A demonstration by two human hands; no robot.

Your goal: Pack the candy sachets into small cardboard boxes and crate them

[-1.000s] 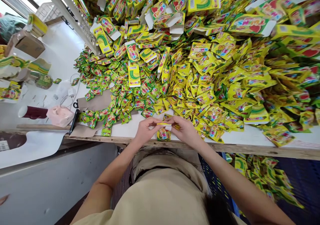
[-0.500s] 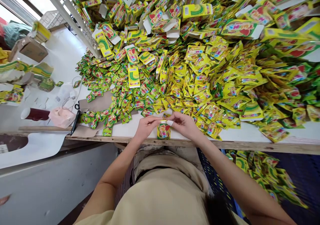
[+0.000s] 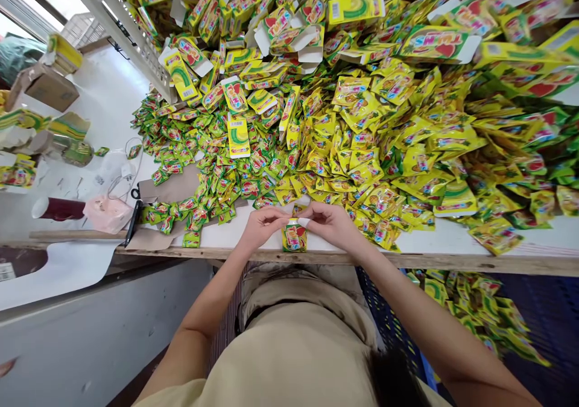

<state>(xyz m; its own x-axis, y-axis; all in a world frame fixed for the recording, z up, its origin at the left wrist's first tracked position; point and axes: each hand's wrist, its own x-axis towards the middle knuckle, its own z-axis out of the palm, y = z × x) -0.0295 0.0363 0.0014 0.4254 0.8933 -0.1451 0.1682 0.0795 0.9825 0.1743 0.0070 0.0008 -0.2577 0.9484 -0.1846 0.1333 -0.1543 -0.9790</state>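
The small box was yellow and green, with red fruit and big letters. It sat by the white table's front edge.

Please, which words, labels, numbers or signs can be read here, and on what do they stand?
No text can be read with certainty.
Pack between left hand and right hand: coloured letters, too blurred.
Long box: big coloured letters, too unclear.
Yellow box: barcode, digits too small.
Sachets: letters too small.
White label: marks too small.
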